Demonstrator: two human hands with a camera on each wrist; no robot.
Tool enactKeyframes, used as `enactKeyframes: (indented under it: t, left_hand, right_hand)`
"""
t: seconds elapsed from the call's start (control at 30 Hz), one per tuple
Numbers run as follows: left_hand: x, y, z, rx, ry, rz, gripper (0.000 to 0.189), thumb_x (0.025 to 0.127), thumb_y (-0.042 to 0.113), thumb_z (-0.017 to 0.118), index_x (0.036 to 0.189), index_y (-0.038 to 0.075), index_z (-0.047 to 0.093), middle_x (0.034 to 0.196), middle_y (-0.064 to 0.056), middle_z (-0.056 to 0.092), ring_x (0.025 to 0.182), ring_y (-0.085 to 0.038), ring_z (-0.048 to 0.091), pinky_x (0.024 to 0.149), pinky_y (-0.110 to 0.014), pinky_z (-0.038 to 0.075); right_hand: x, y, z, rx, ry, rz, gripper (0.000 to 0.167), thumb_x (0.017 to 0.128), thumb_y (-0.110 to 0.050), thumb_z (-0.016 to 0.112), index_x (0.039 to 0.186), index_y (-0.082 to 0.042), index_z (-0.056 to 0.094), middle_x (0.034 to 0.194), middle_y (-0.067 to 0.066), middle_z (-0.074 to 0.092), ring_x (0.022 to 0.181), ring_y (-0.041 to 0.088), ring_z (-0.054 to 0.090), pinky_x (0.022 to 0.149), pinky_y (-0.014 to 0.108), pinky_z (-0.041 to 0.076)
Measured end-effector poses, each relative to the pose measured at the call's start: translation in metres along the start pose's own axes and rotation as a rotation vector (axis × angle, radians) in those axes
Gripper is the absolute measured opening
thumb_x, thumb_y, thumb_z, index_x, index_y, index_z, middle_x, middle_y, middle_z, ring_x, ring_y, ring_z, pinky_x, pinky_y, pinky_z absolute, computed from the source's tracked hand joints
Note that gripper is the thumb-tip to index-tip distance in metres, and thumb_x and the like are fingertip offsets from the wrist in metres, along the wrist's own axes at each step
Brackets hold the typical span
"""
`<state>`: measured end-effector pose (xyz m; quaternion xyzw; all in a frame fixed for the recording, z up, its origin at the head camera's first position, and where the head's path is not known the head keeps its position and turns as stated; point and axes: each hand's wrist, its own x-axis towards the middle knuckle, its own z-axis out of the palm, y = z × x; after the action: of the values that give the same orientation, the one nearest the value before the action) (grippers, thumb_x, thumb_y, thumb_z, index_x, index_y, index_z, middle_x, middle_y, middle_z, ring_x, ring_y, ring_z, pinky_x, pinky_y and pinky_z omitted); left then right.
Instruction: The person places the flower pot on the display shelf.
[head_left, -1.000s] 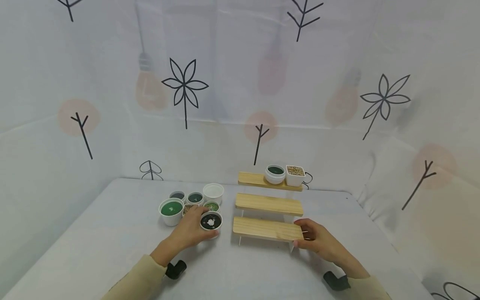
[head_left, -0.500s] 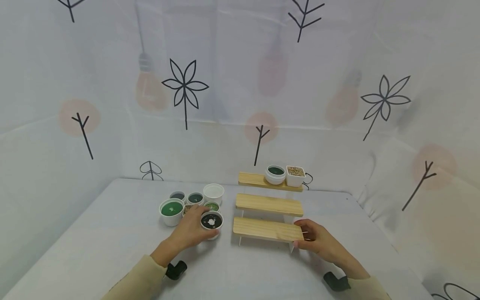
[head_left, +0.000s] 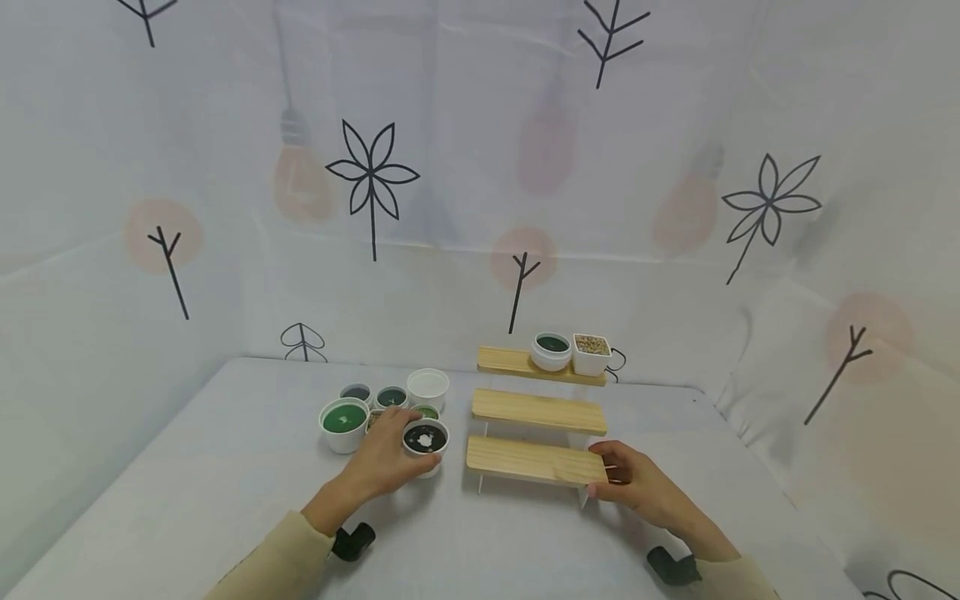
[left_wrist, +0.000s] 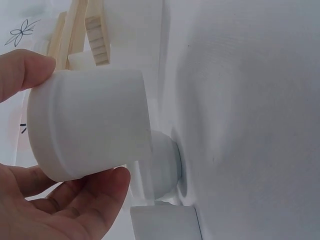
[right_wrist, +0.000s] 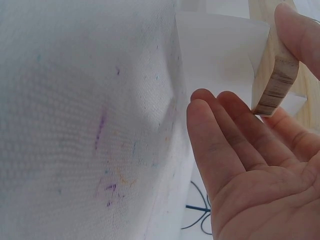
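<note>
My left hand [head_left: 385, 454] grips a white round pot [head_left: 424, 454] with a black top and a small white patch, thumb on one side, fingers on the other. In the left wrist view this pot [left_wrist: 95, 120] appears raised off the table, its base facing right. At the near tier of a wooden step rack [head_left: 532, 461], my right hand [head_left: 637, 483] pinches the right end between thumb and index finger. The right wrist view shows the thumb [right_wrist: 302, 37] on the board's end [right_wrist: 277, 82], while the other fingers extend below it.
Left of the rack stand several white pots, including a green-topped one [head_left: 344, 425] and a plain white one [head_left: 427, 387]. A round pot [head_left: 551, 354] and a square pot [head_left: 592, 358] sit on the back tier [head_left: 502, 360]. Behind hangs a printed cloth [head_left: 450, 183].
The pot in my left hand has risen slightly and shifted a little to the right. My right hand keeps its place on the rack; the view has tipped slightly.
</note>
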<state>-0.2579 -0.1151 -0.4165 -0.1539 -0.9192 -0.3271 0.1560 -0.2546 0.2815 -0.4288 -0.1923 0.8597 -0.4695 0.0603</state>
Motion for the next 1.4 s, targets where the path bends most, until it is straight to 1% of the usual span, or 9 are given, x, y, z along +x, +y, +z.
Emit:
enactKeyframes:
  t: [0.43,0.7,0.77,0.93,1.03,1.13,1.23,1.4]
  left_hand:
    - [0.000,-0.001,0.002,-0.003,0.015,0.016,0.065,0.071,0.037,0.081,0.122,0.004,0.058,0.110,-0.005,0.054,0.101,-0.021,0.055,0.091,-0.041,0.047]
    - [-0.001,0.003,-0.002,-0.008,0.019,0.018,0.066,0.072,0.038,0.080,0.123,0.004,0.057,0.110,-0.005,0.053,0.100,-0.020,0.054,0.091,-0.041,0.048]
    - [0.000,0.004,-0.003,-0.015,0.029,0.024,0.065,0.072,0.037,0.079,0.123,0.005,0.057,0.110,-0.005,0.053,0.099,-0.020,0.054,0.090,-0.041,0.048]
    - [0.004,0.009,-0.007,-0.034,0.081,0.070,0.063,0.071,0.035,0.079,0.122,0.004,0.059,0.108,-0.007,0.054,0.097,-0.021,0.055,0.086,-0.042,0.049]
    - [0.008,0.014,-0.008,-0.031,0.095,0.091,0.063,0.071,0.036,0.079,0.122,0.003,0.059,0.109,-0.007,0.054,0.097,-0.021,0.055,0.085,-0.041,0.049]
    - [0.014,0.020,-0.010,-0.027,0.093,0.108,0.063,0.072,0.037,0.077,0.123,0.004,0.058,0.109,-0.006,0.054,0.097,-0.020,0.056,0.083,-0.039,0.050]
    - [0.023,0.028,-0.013,-0.040,0.094,0.137,0.063,0.074,0.037,0.077,0.124,0.004,0.057,0.111,-0.007,0.053,0.099,-0.021,0.055,0.085,-0.039,0.050]
    - [0.041,0.041,-0.019,-0.077,0.086,0.186,0.064,0.076,0.038,0.076,0.125,0.002,0.056,0.115,-0.009,0.053,0.105,-0.022,0.053,0.089,-0.040,0.048]
  right_hand:
    - [0.000,0.000,0.001,-0.021,0.006,-0.005,0.057,0.084,-0.020,0.074,0.128,0.005,0.046,0.119,0.021,0.056,0.103,0.031,0.061,0.078,0.026,0.052]
    - [0.001,0.000,0.001,-0.025,0.005,-0.004,0.057,0.084,-0.020,0.074,0.127,0.005,0.046,0.119,0.021,0.056,0.103,0.031,0.061,0.079,0.028,0.052]
    - [0.001,-0.001,0.001,-0.021,0.005,-0.003,0.057,0.084,-0.020,0.074,0.127,0.005,0.046,0.120,0.021,0.056,0.103,0.031,0.061,0.079,0.028,0.052]
    - [0.002,-0.001,0.001,-0.013,0.002,0.002,0.057,0.084,-0.020,0.074,0.127,0.005,0.046,0.120,0.022,0.056,0.104,0.031,0.061,0.079,0.028,0.052]
    - [0.001,-0.001,0.001,-0.018,0.001,0.006,0.058,0.084,-0.020,0.074,0.128,0.005,0.045,0.121,0.022,0.056,0.104,0.031,0.061,0.079,0.028,0.052]
    - [0.001,0.000,0.001,-0.019,0.002,0.009,0.058,0.084,-0.020,0.074,0.128,0.006,0.045,0.121,0.022,0.056,0.104,0.031,0.061,0.079,0.029,0.053]
    - [0.001,-0.001,0.000,-0.020,0.002,0.005,0.058,0.084,-0.020,0.074,0.128,0.005,0.046,0.121,0.022,0.055,0.104,0.032,0.061,0.079,0.029,0.053]
    - [0.001,0.000,-0.001,-0.014,-0.006,-0.001,0.059,0.085,-0.020,0.073,0.129,0.005,0.045,0.122,0.022,0.054,0.106,0.033,0.060,0.080,0.029,0.053]
